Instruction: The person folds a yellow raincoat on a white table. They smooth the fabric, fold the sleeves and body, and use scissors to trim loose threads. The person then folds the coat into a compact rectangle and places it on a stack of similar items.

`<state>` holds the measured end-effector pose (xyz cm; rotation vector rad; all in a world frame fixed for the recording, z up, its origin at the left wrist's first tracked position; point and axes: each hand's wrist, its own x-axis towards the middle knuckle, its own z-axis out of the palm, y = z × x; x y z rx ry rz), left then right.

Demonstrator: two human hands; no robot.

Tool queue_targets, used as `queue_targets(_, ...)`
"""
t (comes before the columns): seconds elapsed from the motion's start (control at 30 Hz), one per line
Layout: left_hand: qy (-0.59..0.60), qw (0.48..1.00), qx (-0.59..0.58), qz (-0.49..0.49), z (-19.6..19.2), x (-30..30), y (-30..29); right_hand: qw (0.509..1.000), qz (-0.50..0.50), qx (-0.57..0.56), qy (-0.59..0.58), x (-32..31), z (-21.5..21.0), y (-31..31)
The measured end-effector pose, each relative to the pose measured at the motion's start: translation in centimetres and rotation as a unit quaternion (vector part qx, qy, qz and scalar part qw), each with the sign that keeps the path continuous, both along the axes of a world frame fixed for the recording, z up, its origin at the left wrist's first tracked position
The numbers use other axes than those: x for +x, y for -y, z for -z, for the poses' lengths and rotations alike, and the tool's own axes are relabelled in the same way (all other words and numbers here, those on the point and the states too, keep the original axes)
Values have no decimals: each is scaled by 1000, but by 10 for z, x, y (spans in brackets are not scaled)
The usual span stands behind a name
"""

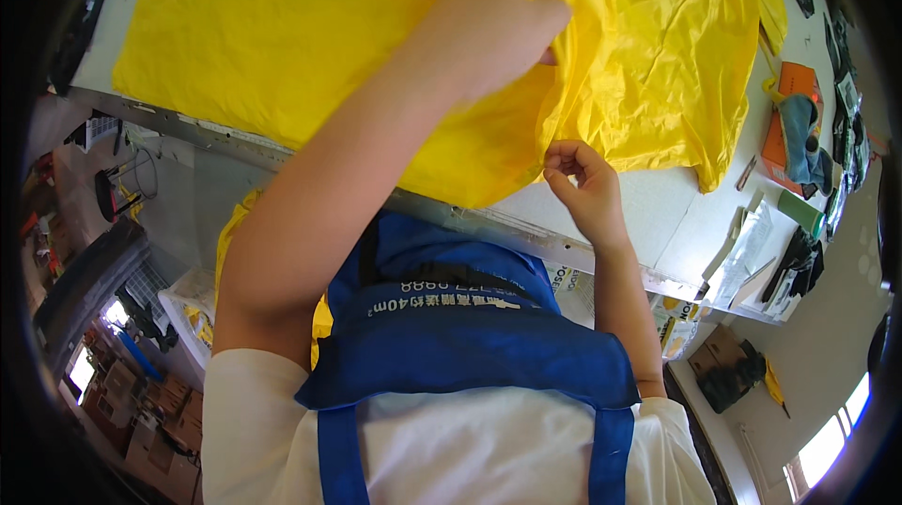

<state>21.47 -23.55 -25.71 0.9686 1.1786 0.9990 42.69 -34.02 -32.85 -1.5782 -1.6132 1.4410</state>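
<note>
Fabric (512, 124), bright yellow and thin, lies spread over the white surface (648, 214), fairly smooth on the left, gathered into folds near the middle and crumpled on the right, its lower border reaching the near edge. The left hand (512, 31) reaches across to these folds, its forearm passing over the smooth part; the thumb points right against the cloth, but most of the fingers are hidden, so how far they are closed and what they hold I cannot tell. The right hand (590, 193) is beside the lower end of the folds, fingers curled, with thumb and forefinger nearly together at the cloth's border; whether any cloth is between them I cannot tell. Farther right on the surface are an orange box (800, 82), a blue-grey cloth (799, 143) against it and a green roll (800, 212). A blue apron (470, 355) covers the person's front.
</note>
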Motion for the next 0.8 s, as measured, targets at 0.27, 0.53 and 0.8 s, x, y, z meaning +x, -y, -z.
queue_targets(0.27,162,982,35,-95,69,-78,88,908,-164,253,291,-17,13,5)
queue_targets(0.53,241,924,-288,-76,103,-8,126,969,-86,196,124,-10,13,-4)
queue_targets(0.8,215,910,-353,-6,98,19,113,992,38,114,30,-12,10,21)
